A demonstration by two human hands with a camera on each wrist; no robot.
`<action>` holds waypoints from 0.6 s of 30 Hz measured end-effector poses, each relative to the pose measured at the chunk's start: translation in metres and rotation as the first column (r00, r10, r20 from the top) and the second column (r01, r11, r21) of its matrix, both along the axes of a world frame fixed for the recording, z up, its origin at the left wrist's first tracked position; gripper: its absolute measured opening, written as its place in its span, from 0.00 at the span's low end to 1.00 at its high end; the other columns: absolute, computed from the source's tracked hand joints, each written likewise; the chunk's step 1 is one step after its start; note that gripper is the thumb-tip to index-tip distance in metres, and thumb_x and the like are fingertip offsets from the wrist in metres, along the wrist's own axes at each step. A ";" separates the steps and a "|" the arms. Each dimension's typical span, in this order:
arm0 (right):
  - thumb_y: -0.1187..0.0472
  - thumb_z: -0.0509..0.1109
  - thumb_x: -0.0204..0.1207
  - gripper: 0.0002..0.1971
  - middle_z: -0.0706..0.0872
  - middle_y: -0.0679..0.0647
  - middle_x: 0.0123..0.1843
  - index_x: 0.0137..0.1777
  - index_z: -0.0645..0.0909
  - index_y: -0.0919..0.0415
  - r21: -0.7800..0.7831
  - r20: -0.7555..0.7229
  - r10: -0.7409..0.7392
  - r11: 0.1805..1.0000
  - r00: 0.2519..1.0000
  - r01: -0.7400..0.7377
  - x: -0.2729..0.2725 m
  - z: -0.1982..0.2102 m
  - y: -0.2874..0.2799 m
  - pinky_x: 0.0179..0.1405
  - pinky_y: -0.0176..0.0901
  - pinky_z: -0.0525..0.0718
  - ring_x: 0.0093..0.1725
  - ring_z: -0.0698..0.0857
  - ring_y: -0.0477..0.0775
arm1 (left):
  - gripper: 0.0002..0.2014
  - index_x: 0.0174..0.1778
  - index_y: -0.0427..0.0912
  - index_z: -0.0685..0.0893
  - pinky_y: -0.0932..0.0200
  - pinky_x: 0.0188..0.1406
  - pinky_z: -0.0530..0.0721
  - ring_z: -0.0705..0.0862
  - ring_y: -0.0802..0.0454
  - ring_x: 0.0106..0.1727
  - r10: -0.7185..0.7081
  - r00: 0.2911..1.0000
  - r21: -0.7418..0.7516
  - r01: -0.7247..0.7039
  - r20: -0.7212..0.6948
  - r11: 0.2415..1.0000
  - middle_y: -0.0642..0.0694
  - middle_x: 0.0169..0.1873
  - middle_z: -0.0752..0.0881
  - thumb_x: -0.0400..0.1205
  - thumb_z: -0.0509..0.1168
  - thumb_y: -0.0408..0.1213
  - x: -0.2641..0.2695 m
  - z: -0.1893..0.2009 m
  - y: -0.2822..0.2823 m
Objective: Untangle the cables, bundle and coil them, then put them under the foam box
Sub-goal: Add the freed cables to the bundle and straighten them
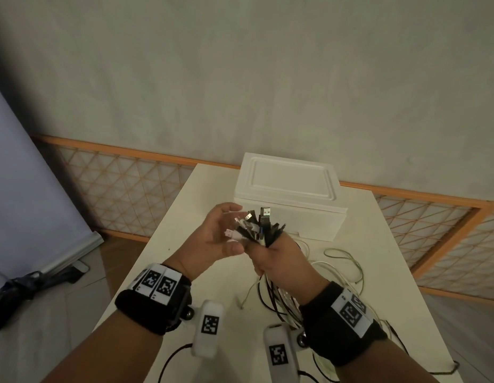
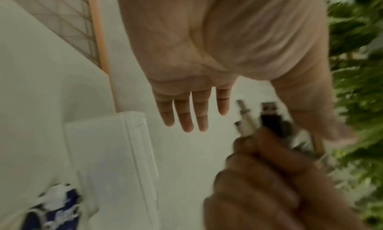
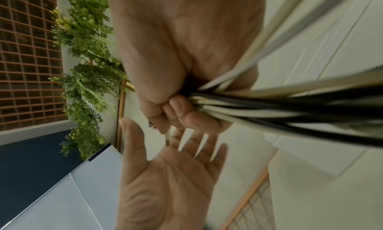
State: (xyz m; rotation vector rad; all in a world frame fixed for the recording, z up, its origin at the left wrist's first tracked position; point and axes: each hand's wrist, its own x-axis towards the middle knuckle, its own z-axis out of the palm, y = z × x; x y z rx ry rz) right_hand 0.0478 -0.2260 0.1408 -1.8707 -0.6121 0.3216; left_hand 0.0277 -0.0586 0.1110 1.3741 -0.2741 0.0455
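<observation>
My right hand (image 1: 276,258) grips a bundle of black and white cables (image 1: 279,297) just below their plug ends (image 1: 257,225), which fan upward out of the fist. The rest of the cables hangs down onto the white table (image 1: 185,272) in loose loops. In the right wrist view the cables (image 3: 290,105) run out of the closed fingers (image 3: 186,115). My left hand (image 1: 226,230) is held open beside the plug ends, holding nothing, its fingers (image 2: 186,115) straight. Just behind both hands, the white foam box (image 1: 290,189) stands on the table.
A thin green wire (image 1: 348,261) lies in loops on the table right of my hands. One black cable (image 1: 171,357) trails toward the near edge. An orange-framed lattice panel (image 1: 124,186) runs behind the table. A grey-blue board (image 1: 27,189) leans at the left.
</observation>
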 end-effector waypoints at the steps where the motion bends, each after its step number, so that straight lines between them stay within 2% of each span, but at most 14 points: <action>1: 0.58 0.66 0.79 0.13 0.77 0.51 0.21 0.32 0.79 0.47 -0.036 0.022 0.017 0.999 1.000 -0.016 0.000 0.000 0.001 0.30 0.47 0.81 0.22 0.78 0.48 | 0.44 0.68 0.47 0.71 0.53 0.50 0.85 0.85 0.48 0.56 -0.032 0.999 -0.047 0.032 -0.019 0.998 0.48 0.57 0.86 0.58 0.85 0.48 0.000 -0.002 -0.004; 2: 0.59 0.66 0.79 0.12 0.78 0.49 0.21 0.33 0.79 0.46 -0.074 0.031 0.049 0.996 0.998 -0.047 -0.001 0.000 0.003 0.28 0.44 0.81 0.22 0.78 0.47 | 0.44 0.69 0.46 0.71 0.52 0.50 0.85 0.85 0.46 0.57 -0.036 0.999 -0.067 0.036 -0.004 0.997 0.45 0.57 0.86 0.59 0.85 0.45 0.000 -0.002 -0.009; 4: 0.63 0.66 0.77 0.10 0.80 0.47 0.21 0.36 0.78 0.49 -0.126 0.007 0.085 0.989 0.996 -0.083 -0.003 -0.001 0.008 0.25 0.39 0.80 0.22 0.80 0.46 | 0.38 0.68 0.45 0.74 0.51 0.57 0.83 0.85 0.41 0.61 0.050 0.997 -0.089 -0.044 0.064 0.995 0.39 0.59 0.86 0.63 0.83 0.38 0.000 -0.001 -0.024; 6: 0.67 0.67 0.74 0.12 0.81 0.44 0.20 0.35 0.77 0.49 -0.154 -0.018 0.073 0.985 0.997 -0.075 -0.001 -0.002 0.010 0.22 0.35 0.78 0.20 0.79 0.43 | 0.30 0.65 0.48 0.80 0.53 0.60 0.81 0.84 0.41 0.63 0.147 0.980 -0.088 -0.136 0.135 0.987 0.41 0.60 0.87 0.67 0.77 0.33 0.000 0.002 -0.033; 7: 0.68 0.67 0.73 0.13 0.81 0.44 0.20 0.33 0.76 0.49 -0.181 -0.026 0.069 0.981 0.997 -0.073 0.001 -0.001 0.011 0.20 0.34 0.78 0.19 0.79 0.42 | 0.26 0.63 0.49 0.83 0.54 0.60 0.81 0.84 0.43 0.63 0.174 0.966 -0.049 -0.168 0.191 0.985 0.44 0.62 0.86 0.68 0.76 0.33 0.000 0.003 -0.035; 10: 0.69 0.69 0.71 0.10 0.80 0.45 0.22 0.33 0.78 0.55 -0.194 -0.102 0.079 0.976 0.992 -0.097 0.006 0.001 0.010 0.19 0.33 0.77 0.18 0.79 0.42 | 0.16 0.56 0.46 0.87 0.58 0.65 0.79 0.82 0.49 0.66 0.190 0.894 0.203 -0.290 0.406 0.935 0.49 0.64 0.84 0.72 0.73 0.34 0.004 0.004 -0.035; 12: 0.71 0.70 0.70 0.08 0.81 0.48 0.24 0.34 0.81 0.58 -0.138 -0.176 0.078 0.985 0.981 -0.103 0.006 0.000 0.010 0.20 0.33 0.77 0.20 0.79 0.42 | 0.12 0.51 0.44 0.87 0.61 0.62 0.79 0.84 0.53 0.61 0.168 0.868 0.266 -0.319 0.467 0.909 0.50 0.57 0.86 0.72 0.71 0.33 0.005 0.005 -0.036; 14: 0.73 0.69 0.68 0.11 0.81 0.48 0.23 0.31 0.80 0.58 -0.121 -0.213 0.078 0.987 0.974 -0.106 0.007 0.001 0.011 0.22 0.34 0.78 0.22 0.80 0.44 | 0.08 0.47 0.41 0.88 0.64 0.58 0.80 0.86 0.54 0.55 0.173 0.862 0.275 -0.333 0.477 0.902 0.48 0.49 0.88 0.72 0.70 0.32 0.007 0.005 -0.037; 16: 0.74 0.68 0.68 0.12 0.81 0.49 0.21 0.28 0.79 0.58 -0.133 -0.225 0.079 0.985 0.971 -0.111 0.007 0.002 0.011 0.24 0.34 0.79 0.22 0.80 0.45 | 0.07 0.46 0.40 0.86 0.63 0.56 0.80 0.85 0.54 0.51 0.182 0.865 0.278 -0.339 0.467 0.899 0.46 0.46 0.87 0.72 0.69 0.32 0.008 0.003 -0.036; 18: 0.73 0.69 0.68 0.10 0.80 0.49 0.21 0.30 0.80 0.60 -0.135 -0.240 0.073 0.985 0.968 -0.108 0.006 0.002 0.011 0.23 0.34 0.79 0.21 0.79 0.45 | 0.08 0.47 0.42 0.86 0.61 0.56 0.80 0.85 0.52 0.51 0.183 0.874 0.278 -0.332 0.450 0.901 0.48 0.45 0.87 0.73 0.68 0.33 0.008 0.003 -0.035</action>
